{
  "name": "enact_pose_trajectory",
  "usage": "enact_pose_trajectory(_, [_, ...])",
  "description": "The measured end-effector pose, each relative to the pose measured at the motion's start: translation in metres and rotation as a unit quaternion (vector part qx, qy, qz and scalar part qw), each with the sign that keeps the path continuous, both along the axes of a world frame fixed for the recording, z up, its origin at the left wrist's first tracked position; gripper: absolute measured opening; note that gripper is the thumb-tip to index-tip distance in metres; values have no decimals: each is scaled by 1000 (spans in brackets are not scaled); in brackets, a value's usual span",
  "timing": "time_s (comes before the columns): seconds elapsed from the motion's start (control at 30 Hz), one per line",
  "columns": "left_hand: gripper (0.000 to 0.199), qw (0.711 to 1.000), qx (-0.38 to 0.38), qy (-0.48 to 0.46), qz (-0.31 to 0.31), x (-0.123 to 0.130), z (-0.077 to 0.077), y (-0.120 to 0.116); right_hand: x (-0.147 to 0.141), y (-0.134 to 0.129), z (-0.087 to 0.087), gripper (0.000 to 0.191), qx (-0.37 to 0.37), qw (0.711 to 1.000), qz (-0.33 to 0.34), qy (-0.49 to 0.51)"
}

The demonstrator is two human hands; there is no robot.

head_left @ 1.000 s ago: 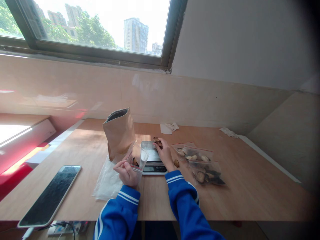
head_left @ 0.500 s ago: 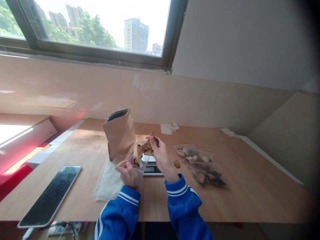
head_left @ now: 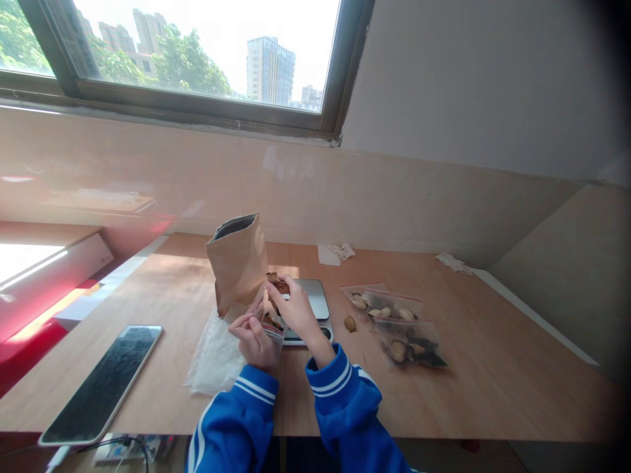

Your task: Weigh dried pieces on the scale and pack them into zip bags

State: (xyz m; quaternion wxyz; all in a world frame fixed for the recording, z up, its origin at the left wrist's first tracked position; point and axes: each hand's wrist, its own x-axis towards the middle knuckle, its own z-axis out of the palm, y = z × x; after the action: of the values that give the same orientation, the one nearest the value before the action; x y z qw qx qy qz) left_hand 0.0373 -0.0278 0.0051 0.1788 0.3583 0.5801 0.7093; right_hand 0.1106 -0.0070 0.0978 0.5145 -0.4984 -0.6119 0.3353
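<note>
My left hand [head_left: 254, 343] grips the top of a small clear zip bag [head_left: 273, 323] holding dark pieces, probably dried mushroom. My right hand [head_left: 294, 310] sits just above and beside that bag, its fingers pinching a brown dried mushroom piece [head_left: 279, 284] near the bag's mouth. Behind my hands is a digital kitchen scale [head_left: 315, 297], its display hidden by my right hand. A kraft paper bag [head_left: 237, 264] stands upright just left of the scale. One loose mushroom piece [head_left: 350, 323] lies on the table to the right.
Two clear zip bags [head_left: 394, 325] of mushroom pieces lie right of the scale. A smartphone [head_left: 101, 384] lies at left, a crumpled plastic sheet [head_left: 214, 355] under my left hand. Tissue scraps [head_left: 340, 251] sit by the wall along the wooden table [head_left: 468, 374].
My right hand has moved left and slightly down with the mushroom piece, from over the scale to the bag's mouth, uncovering the scale's plate. My left hand and the bag have barely moved.
</note>
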Motion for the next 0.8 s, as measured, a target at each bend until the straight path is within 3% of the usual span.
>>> enact_pose_trajectory(0.13, [20,1000,13,5,3,0,-1,2,-1,-4,-1,27,8,999,14,-51])
enact_pose_trajectory(0.3, [19,1000,-3,25,18,1,2,1,11,-10,6,27,-1,991,-17,-132])
enact_pose_trajectory(0.53, [15,997,69,20,-42,3,7,0,17,-19,15,19,-14,961,38,-275])
enact_pose_trajectory(0.8, [17,991,102,-14,-83,5,11,-2,15,-20,14,35,0,985,33,-171])
